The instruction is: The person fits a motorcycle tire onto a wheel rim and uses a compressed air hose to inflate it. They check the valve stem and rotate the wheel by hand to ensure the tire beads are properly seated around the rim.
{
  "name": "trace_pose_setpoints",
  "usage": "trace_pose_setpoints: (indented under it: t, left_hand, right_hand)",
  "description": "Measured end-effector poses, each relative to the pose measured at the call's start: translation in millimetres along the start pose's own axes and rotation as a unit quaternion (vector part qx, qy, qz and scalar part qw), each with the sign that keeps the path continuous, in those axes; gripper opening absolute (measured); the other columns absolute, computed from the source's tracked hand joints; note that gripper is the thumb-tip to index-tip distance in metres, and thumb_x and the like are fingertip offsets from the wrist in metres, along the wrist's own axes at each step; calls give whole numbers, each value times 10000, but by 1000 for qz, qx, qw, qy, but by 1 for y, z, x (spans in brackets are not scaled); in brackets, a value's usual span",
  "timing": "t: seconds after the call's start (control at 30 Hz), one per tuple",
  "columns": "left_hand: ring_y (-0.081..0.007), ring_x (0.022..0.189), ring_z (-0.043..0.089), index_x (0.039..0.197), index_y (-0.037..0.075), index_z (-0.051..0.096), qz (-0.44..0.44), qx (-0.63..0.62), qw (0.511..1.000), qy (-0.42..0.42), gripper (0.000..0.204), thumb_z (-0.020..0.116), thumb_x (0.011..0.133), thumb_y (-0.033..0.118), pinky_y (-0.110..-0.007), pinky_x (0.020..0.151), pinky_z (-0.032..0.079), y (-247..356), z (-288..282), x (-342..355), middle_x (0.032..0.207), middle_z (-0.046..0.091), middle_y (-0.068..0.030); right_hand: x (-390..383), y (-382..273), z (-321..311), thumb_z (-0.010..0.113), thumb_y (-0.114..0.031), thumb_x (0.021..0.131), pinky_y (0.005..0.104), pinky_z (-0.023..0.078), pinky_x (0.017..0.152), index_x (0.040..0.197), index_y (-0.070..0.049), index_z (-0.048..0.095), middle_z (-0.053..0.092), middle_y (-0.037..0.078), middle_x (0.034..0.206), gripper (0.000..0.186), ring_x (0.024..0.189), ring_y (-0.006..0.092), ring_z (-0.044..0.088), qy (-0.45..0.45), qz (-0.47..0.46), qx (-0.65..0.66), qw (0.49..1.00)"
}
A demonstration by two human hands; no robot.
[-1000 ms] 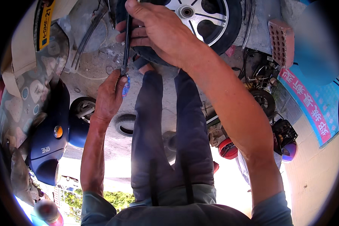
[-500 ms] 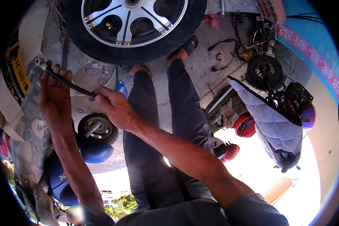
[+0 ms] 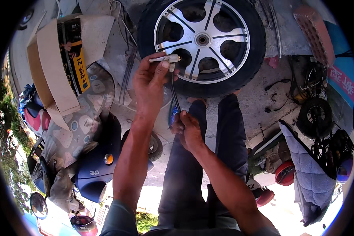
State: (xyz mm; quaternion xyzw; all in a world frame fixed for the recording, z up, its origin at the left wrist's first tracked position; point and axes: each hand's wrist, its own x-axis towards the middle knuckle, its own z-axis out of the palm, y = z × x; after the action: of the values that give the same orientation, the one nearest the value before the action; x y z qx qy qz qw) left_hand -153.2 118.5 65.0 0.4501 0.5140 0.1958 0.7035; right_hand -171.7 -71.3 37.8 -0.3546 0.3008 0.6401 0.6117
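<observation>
The left hand (image 3: 149, 84) pinches a pale nozzle (image 3: 169, 59) between its fingers, seen against the lower left of a silver-spoked wheel (image 3: 202, 47); from it, a black hose (image 3: 174, 92) runs to the right hand (image 3: 192, 133), whose fingers close around it.

Two bare hands show, one left hand (image 3: 148, 83) and one right hand (image 3: 190, 130), with two trouser legs (image 3: 183, 173). There is one black hose (image 3: 173, 89) and one pale chuck fitting (image 3: 167, 59). One large wheel (image 3: 199, 78) has six silver spokes (image 3: 212, 11); smaller dark wheels (image 3: 315, 117) number at least two. Also in view are one open cardboard box (image 3: 47, 74), one yellow-and-black package (image 3: 81, 70), one perforated red brick (image 3: 314, 35), one quilted grey cover (image 3: 310, 165), one dark blue scooter (image 3: 94, 172), one orange lamp (image 3: 108, 159) and one round mirror (image 3: 38, 205).
</observation>
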Motion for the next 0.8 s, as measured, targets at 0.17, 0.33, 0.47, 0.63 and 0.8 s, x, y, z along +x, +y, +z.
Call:
trace_pose_setpoints:
  t: [0.17,0.33,0.47,0.63,0.8]
  left_hand:
    - [-98,822,635,1187,7,616,44,192,980,40,188,624,1036,119,-262,698,531,-17,1,20,998,707,-65]
    - [-70,798,613,1163,9,629,50,289,956,16,163,629,1031,105,-240,685,517,-19,8,30,921,694,-41]
    - [-59,772,603,1157,8,633,59,383,922,11,156,629,1029,97,-227,675,502,-14,15,29,901,691,-32]
    - [-56,739,586,1191,25,623,40,376,926,-3,175,625,1031,96,-223,636,481,-27,11,32,909,694,-25]
    - [-81,730,617,1215,18,626,25,351,936,-17,235,640,1033,167,-232,623,509,-29,12,32,932,703,-43]
  right_hand:
    - [10,1,9,542,-419,1069,294,369,580,868,-69,580,404,-53,632,406,552,89,375,12,66,7,998]
    - [15,1,10,538,-397,1076,277,360,560,867,-52,578,406,-48,624,405,538,87,367,12,66,14,998]
    - [13,-3,8,539,-400,1075,266,346,546,856,-53,575,408,-45,624,412,538,82,372,5,80,23,997]
    - [13,-3,5,530,-403,1075,260,340,547,839,-75,568,416,-45,635,406,551,77,379,7,89,28,996]
    - [28,8,-2,443,-333,1103,279,340,596,787,-116,518,398,-57,634,390,569,90,347,3,78,30,996]
